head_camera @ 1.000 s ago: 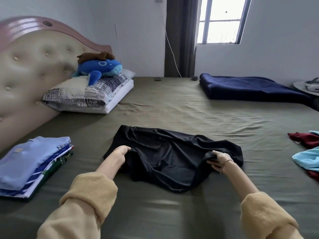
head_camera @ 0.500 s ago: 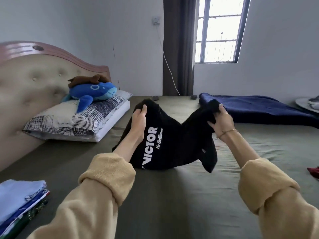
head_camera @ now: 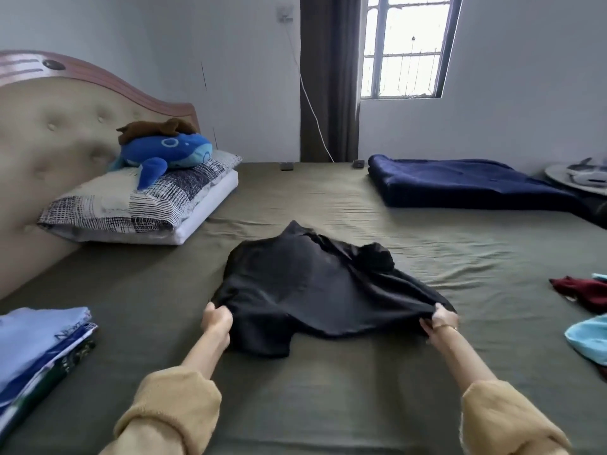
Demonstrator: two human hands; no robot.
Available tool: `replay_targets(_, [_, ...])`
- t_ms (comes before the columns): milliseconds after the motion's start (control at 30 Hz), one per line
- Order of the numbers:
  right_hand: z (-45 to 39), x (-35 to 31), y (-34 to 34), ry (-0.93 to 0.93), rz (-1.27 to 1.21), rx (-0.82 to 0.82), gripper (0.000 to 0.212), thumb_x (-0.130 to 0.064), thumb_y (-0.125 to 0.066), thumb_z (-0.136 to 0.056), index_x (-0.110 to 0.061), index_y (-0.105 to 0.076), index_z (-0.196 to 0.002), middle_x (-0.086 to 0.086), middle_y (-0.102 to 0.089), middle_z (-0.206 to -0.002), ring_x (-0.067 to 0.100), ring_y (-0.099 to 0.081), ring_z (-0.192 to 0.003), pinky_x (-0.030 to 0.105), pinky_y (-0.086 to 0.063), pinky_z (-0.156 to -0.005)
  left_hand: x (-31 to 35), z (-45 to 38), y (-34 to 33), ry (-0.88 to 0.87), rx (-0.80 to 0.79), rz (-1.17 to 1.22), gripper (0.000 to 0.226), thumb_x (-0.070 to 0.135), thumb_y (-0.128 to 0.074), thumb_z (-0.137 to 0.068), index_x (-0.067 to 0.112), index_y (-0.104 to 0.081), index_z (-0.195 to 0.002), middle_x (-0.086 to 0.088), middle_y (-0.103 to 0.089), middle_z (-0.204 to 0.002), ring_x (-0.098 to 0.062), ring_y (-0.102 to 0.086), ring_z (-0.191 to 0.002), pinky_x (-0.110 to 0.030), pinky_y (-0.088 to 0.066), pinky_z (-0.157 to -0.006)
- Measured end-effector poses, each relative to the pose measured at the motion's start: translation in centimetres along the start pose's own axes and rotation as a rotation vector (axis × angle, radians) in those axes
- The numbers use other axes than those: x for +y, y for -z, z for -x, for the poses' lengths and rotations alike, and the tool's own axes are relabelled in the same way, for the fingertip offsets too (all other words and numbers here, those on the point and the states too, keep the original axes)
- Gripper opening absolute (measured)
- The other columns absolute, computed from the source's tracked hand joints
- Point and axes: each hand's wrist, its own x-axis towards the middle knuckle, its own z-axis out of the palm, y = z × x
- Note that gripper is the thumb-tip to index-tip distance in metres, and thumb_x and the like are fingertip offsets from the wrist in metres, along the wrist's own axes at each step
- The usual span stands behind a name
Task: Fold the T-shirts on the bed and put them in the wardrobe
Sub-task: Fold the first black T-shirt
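Left hand (head_camera: pixel 215 318) and right hand (head_camera: pixel 441 320) each grasp a near edge of the black T-shirt (head_camera: pixel 315 284), spread rumpled mid-bed (head_camera: pixel 328 405). Shirt's print hidden. Folded stack (head_camera: pixel 39 349) at left, cut off by frame; top lettering partly readable, "New…". Red garment (head_camera: pixel 588 290) and light-blue garment (head_camera: pixel 588 336) cropped at right.

T-shirt (head_camera: pixel 315 287) on bed (head_camera: pixel 328 389), centre

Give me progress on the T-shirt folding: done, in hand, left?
Done: a stack of folded T-shirts sits at the left of the bed. In hand: the left hand and right hand each grip an edge of the black T-shirt, spread out but not folded. Left: the dark red and light blue garments at right are unfolded; no wardrobe in view, so nothing is put away.
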Motion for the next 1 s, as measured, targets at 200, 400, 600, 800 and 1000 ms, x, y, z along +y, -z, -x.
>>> replay_targets(200, [-0.9,4.3,5.7,-0.032,0.166,0.187,0.022,-0.021,-0.056,-0.093,-0.005,-0.049,-0.080,0.015,-0.049,-0.080,0.028,-0.047,-0.061,0.025,-0.043,-0.042,-4.8,2.3,4.5,0.008,0.119,-0.241,0.045,-0.005,-0.030,-0.093,0.003,-0.052,-0.132,-0.020,-0.054,-0.131,-0.038,-0.052,-0.117,-0.040,-0.042,-0.100])
replay_targets(400, [2.3,5.6,7.6,0.137,0.473,0.318,0.038,-0.010,-0.057,-0.089,0.013,-0.054,-0.119,0.031,-0.056,-0.122,0.044,-0.052,-0.115,0.047,-0.039,-0.098,-5.4,5.5,7.2,-0.052,0.189,-0.557,0.045,0.002,-0.035,-0.096,0.011,-0.046,-0.139,-0.021,-0.052,-0.133,-0.041,-0.051,-0.118,-0.042,-0.043,-0.096])
replay_targets(600, [5.3,6.1,9.3,0.296,0.445,0.331,0.044,0.009,-0.037,-0.086,-0.001,-0.052,-0.126,0.024,-0.057,-0.125,0.042,-0.054,-0.113,0.044,-0.042,-0.098,-6.0,7.1,9.3,0.037,0.289,-0.515,0.039,0.002,-0.032,-0.098,-0.003,-0.048,-0.133,-0.026,-0.048,-0.135,-0.042,-0.047,-0.123,-0.043,-0.037,-0.104])
replay_targets(800, [6.7,7.1,11.2,0.197,0.484,0.290,0.035,-0.001,-0.042,-0.089,0.006,-0.053,-0.122,0.027,-0.057,-0.122,0.042,-0.056,-0.111,0.044,-0.043,-0.094,-7.7,8.0,10.4,0.043,0.299,-0.726,0.035,-0.001,-0.032,-0.097,-0.014,-0.046,-0.127,-0.032,-0.048,-0.132,-0.045,-0.047,-0.122,-0.049,-0.035,-0.103])
replay_targets(1000, [5.6,6.0,13.1,0.098,0.405,0.262,0.053,-0.012,-0.067,-0.081,0.005,-0.042,-0.125,0.025,-0.055,-0.122,0.042,-0.058,-0.107,0.052,-0.048,-0.092,-8.6,10.7,7.8,-0.205,0.276,-1.044,0.046,0.001,-0.052,-0.091,0.001,-0.036,-0.134,-0.025,-0.028,-0.143,-0.037,-0.023,-0.134,-0.061,-0.021,-0.108])
